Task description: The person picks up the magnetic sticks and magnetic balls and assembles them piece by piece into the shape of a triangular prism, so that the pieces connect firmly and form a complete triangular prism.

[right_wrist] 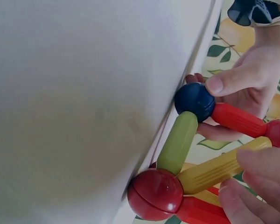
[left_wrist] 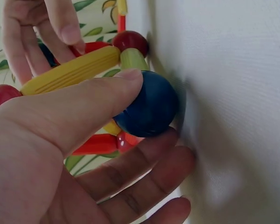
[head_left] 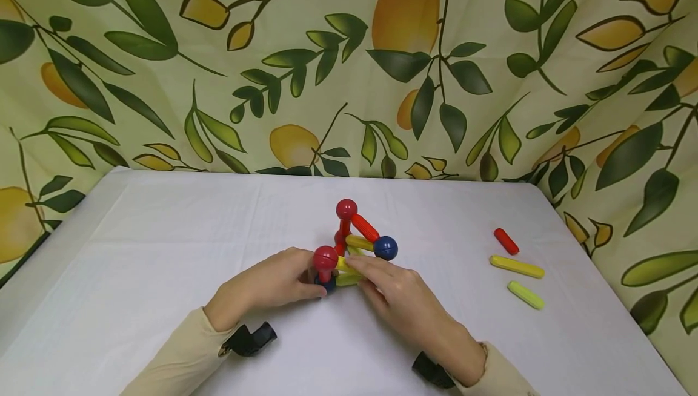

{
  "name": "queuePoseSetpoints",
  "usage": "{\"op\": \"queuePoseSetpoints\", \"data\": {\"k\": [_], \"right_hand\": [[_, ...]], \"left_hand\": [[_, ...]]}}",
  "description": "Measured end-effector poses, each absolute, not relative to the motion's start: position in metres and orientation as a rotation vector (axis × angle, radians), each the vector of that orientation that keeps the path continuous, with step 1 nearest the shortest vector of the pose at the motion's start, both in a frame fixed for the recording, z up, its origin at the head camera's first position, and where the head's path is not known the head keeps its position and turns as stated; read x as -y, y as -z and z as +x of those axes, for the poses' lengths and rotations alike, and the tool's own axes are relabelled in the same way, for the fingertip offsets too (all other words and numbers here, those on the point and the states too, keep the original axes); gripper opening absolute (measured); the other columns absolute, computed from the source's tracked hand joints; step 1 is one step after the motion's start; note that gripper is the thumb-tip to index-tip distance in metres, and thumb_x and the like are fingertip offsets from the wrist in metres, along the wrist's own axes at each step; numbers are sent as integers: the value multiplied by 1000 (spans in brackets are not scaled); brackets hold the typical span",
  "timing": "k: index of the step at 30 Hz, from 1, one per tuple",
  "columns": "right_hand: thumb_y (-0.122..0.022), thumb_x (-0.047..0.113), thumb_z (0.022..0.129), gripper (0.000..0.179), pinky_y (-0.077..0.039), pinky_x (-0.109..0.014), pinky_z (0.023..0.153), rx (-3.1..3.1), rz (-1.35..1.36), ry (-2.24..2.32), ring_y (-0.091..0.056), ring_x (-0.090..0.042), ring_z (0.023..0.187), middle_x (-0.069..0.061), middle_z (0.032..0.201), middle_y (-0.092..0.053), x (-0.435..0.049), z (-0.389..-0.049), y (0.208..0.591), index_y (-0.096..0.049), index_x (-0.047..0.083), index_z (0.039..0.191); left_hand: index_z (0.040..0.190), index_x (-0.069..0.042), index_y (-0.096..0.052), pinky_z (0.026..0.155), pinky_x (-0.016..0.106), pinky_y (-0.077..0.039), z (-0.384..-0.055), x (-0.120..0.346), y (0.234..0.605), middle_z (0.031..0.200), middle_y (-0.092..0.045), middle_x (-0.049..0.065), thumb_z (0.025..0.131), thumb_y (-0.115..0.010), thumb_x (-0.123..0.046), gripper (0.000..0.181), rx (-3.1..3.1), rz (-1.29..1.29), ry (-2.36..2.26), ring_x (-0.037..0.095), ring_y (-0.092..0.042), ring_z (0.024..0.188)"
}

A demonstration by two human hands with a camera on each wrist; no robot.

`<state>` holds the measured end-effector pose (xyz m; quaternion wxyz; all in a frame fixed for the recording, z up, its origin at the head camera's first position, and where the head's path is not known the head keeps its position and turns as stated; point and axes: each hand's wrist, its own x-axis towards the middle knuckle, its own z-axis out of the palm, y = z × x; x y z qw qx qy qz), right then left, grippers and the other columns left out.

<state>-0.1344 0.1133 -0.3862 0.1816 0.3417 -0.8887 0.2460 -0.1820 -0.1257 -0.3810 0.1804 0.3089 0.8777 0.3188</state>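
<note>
Multicoloured plastic ball-and-rod structure (head_left: pixel 360 242): your left hand (head_left: pixel 277 280) pinches glossy blue ball (left_wrist: pixel 151 106), apparently bracing; right hand (head_left: pixel 402 300) pinches ribbed yellow rod (right_wrist: pixel 210 171).

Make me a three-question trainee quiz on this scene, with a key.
1. How many loose rods lie to the right of the structure?
2. True or false: the left hand holds one of the loose rods.
3. Fill in the colour: the right hand holds a ____ rod of the structure.

Key:
1. Three.
2. False; it holds a blue ball.
3. Yellow; its fingers are on the yellow rod.
</note>
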Motion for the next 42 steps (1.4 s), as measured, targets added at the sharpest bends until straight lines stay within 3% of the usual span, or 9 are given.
{"op": "queuePoseSetpoints", "data": {"k": [8, 15, 31, 42], "right_hand": [[-85, 8, 75, 48, -58, -26, 81, 2445, 993, -753, -73, -17, 102, -6, 114, -74, -119, -135, 384, -70, 9, 120], [-86, 8, 75, 40, -59, -25, 74, 2413, 1061, -970, -71, -13, 84, -5, 104, -75, -122, -135, 375, -72, 6, 112], [-83, 8, 78, 32, -58, -24, 74, 2384, 1083, -1075, -71, -8, 82, -1, 99, -76, -133, -131, 355, -73, 9, 109], [-85, 8, 76, 36, -58, -22, 76, 2459, 926, -1014, -70, -6, 88, 4, 100, -76, -153, -126, 349, -73, 17, 109]], "left_hand": [[110, -13, -67, 73, 24, -51, -186, 130, 379, 89, -70, -8, 88, -76, -23, 26, -2412, 882, -970, 7, -63, 78], [109, -12, -67, 74, 22, -52, -186, 130, 379, 91, -72, -8, 89, -74, -21, 22, -2420, 912, -993, 5, -65, 79], [104, -10, -66, 64, 23, -49, -187, 124, 381, 82, -67, -7, 88, -74, -16, 19, -2461, 865, -957, 8, -59, 68], [102, -11, -65, 62, 23, -49, -186, 124, 379, 77, -65, -8, 87, -74, -16, 18, -2469, 846, -956, 9, -58, 66]]}}
